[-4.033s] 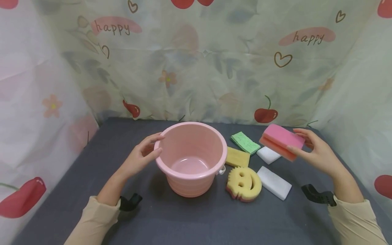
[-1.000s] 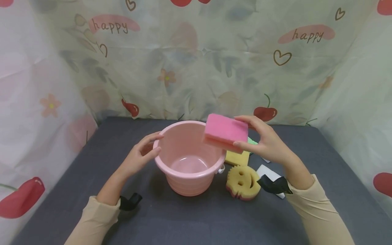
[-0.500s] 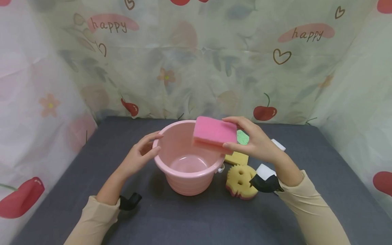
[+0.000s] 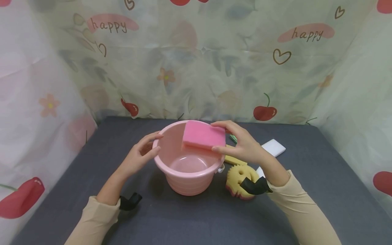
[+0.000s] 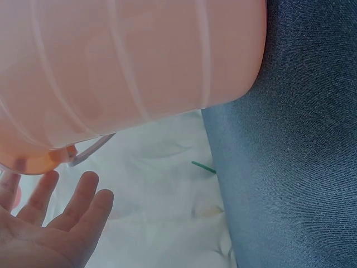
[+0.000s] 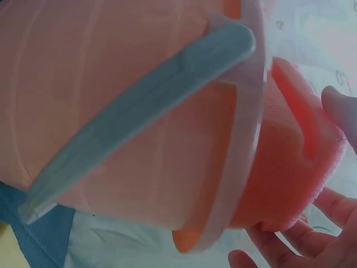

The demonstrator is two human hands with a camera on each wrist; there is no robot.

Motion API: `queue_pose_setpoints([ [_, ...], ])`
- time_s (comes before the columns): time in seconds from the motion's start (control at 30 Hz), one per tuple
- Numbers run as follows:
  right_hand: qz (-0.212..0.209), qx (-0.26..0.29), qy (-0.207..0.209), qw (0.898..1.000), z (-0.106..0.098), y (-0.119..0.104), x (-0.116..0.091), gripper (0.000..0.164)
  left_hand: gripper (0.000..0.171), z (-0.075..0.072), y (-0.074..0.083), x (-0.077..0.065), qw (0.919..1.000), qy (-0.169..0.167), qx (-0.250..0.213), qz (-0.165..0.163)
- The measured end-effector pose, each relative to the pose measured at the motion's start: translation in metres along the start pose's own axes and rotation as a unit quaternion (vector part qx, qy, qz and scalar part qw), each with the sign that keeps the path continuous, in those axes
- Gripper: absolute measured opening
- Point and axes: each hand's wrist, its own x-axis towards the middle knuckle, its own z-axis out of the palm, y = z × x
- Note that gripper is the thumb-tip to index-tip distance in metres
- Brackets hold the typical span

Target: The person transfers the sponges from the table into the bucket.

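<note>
My left hand [image 4: 141, 152] holds the rim of the pink bucket [image 4: 189, 182] at its left side, thumb and fingertips over the edge. The bucket stands upright, its visible floor bare. My right hand [image 4: 242, 144] grips a thick pink sponge [image 4: 203, 135] by its right end, thumb on the near side and fingers on the far side. The sponge is at the bucket's mouth, over its right half. In the right wrist view, the sponge [image 6: 281, 162] shows a grooved side beyond the rim, and the bucket's pale handle [image 6: 139, 123] hangs down.
Right of the bucket lie a yellow smiley-face sponge [image 4: 237, 178], a plain yellow sponge [image 4: 235, 160] and a green sponge [image 4: 233, 138], the last mostly hidden. A white sponge [image 4: 273, 147] lies behind my right wrist; another white one [image 4: 260, 172] is largely covered. Patterned cloth surrounds the dark table.
My right hand has carried the pink sponge leftward from above the white sponges to the bucket's mouth, lowering it slightly over the last second. My left hand stays on the rim.
</note>
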Motion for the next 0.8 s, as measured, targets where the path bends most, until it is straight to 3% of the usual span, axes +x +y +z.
queue_pose_setpoints([
  [0.8, 0.042, 0.009, -0.039, 0.998, 0.023, 0.009, 0.008, 0.059, 0.046, 0.0, 0.0, 0.0, 1.0, 0.001, 0.001, -0.003],
])
